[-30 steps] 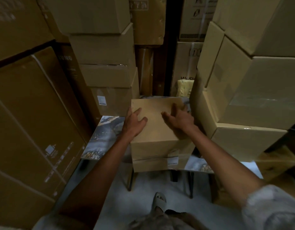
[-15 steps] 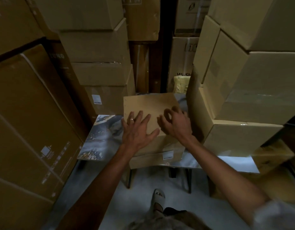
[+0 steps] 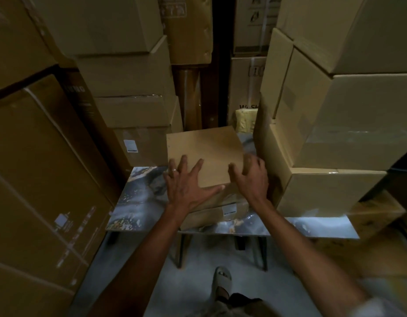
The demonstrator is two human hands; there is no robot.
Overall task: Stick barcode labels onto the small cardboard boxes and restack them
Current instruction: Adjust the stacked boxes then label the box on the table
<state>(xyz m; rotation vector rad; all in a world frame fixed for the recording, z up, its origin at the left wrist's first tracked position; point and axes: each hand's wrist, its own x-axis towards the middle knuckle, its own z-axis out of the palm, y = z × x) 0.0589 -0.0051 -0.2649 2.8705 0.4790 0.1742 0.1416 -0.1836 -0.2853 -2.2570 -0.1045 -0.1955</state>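
Observation:
A plain small cardboard box (image 3: 204, 152) lies on top of another small box (image 3: 209, 217) on a marble-patterned table (image 3: 138, 202). The lower box shows a white barcode label (image 3: 229, 210) on its near side. No label shows on the top box. My left hand (image 3: 186, 186) lies flat with spread fingers on the top box's near-left corner. At the near-right corner, my right hand (image 3: 252, 179) touches the box with bent fingers, thumb on the top face. Neither hand holds a label.
Stacked cartons (image 3: 330, 193) crowd the table's right side. Another stack (image 3: 143, 145) with a white label stands behind the table on the left, and a big carton (image 3: 37, 179) leans at far left. A yellow bundle (image 3: 246, 120) sits behind. My sandalled foot (image 3: 222, 282) is under the table's front edge.
Both hands have slid back along the top box towards its near edge. My left hand has flattened and spread, and my right hand has moved out to the right corner.

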